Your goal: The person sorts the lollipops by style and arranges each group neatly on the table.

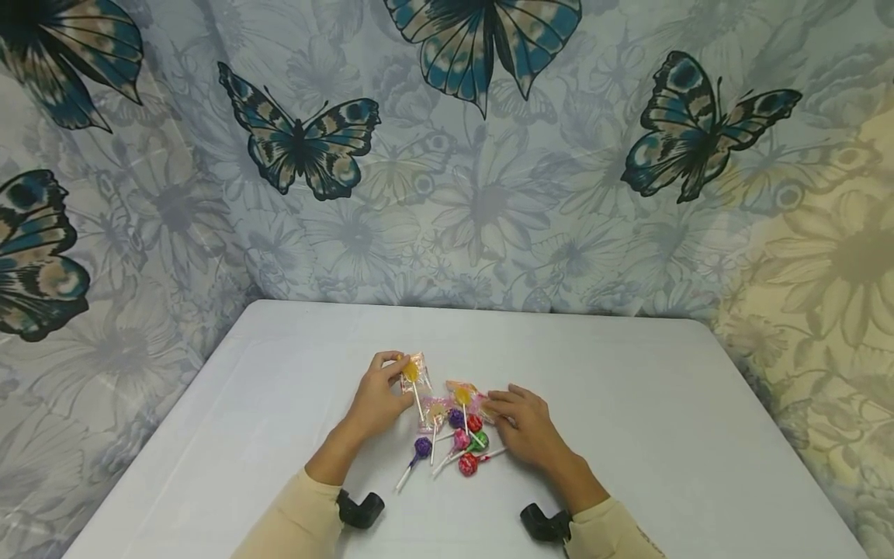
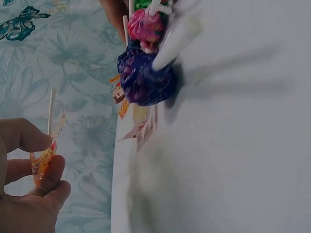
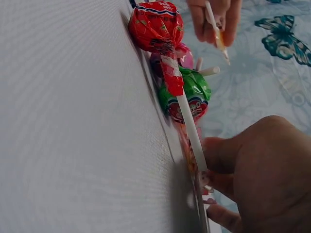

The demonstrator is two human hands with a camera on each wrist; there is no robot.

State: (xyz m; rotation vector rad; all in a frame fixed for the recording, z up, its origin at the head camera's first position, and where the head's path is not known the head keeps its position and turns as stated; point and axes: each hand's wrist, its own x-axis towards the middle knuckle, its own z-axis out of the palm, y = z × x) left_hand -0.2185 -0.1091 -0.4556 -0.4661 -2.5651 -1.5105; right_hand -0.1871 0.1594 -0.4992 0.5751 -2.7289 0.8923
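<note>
My left hand point(image 1: 380, 394) pinches a yellow lollipop point(image 1: 410, 371) in a clear printed wrapper, its white stick free. In the left wrist view the thumb and fingers grip the wrapper's edge, above the table. My right hand point(image 1: 528, 423) reaches to the right edge of a lollipop pile, its fingertips at a pink-and-clear wrapper point(image 1: 482, 405); they look relaxed and the contact is partly hidden. The pile holds another yellow lollipop point(image 1: 463, 396), a green lollipop point(image 3: 188, 92), a pink lollipop point(image 2: 146, 25) and red lollipops point(image 3: 156, 25). A purple lollipop point(image 1: 422, 446) lies at its near left.
A white table point(image 1: 628, 388) lies under the hands. Behind it and at both sides hangs butterfly-and-flower cloth point(image 1: 489, 194). A black wrist mount point(image 1: 361, 510) sits on the left wrist and another wrist mount point(image 1: 545, 522) on the right.
</note>
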